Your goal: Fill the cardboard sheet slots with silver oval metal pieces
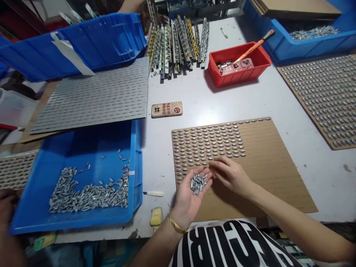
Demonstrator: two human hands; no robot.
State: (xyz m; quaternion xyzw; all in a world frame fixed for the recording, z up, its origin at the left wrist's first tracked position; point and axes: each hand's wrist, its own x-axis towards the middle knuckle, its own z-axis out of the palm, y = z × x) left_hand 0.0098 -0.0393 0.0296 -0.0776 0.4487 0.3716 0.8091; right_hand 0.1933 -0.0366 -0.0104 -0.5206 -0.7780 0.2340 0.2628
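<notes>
Left hand point(191, 193) cups a pile of metal pieces point(198, 183), fingers half-curled; right hand point(230, 173) fingers pinched together on the cardboard sheet point(267, 174).

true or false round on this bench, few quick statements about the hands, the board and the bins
1. The left hand cups a heap of silver pieces. True.
2. The right hand is lifted well clear of the brown board. False: its fingertips are down on the board, at the edge of the filled rows.
3. The brown board is fully covered with pieces. False: only its upper left part is filled.
4. An orange-handled tool lies in the red tray. True.
5. The blue bin nearest the left hand is empty. False: a pile of silver pieces lies along its near side.
</notes>
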